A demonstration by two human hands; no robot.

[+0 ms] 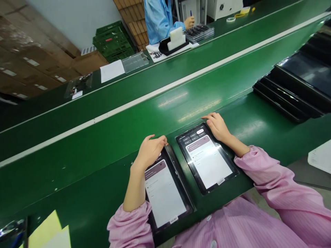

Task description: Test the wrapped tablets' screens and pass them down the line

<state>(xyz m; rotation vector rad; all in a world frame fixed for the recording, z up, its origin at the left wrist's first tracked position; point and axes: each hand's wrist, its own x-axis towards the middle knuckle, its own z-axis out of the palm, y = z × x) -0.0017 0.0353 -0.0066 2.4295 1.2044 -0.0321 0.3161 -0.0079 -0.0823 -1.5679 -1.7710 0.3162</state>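
Note:
Two black tablets with lit screens lie on the green bench in front of me. The left tablet (165, 193) seems to rest on another dark one, as its side looks thick. My left hand (151, 150) lies across its far end, fingers bent over the far right corner. Part of that screen is hidden under my wrist. The right tablet (212, 162) lies flat, showing a mostly white page with a mauve banner and dark buttons above. At its far right corner is my right hand (218, 126), fingers stretched out and thumb near the edge.
Dark tablets or panels (289, 93) are piled at the right. Yellow paper (46, 230) lies front left. Beyond the green belt (144, 120) and its pale rail, a co-worker in a blue sleeve (157, 20) holds a pen by stacked trays (200, 32). Green crates (113, 41) stand behind.

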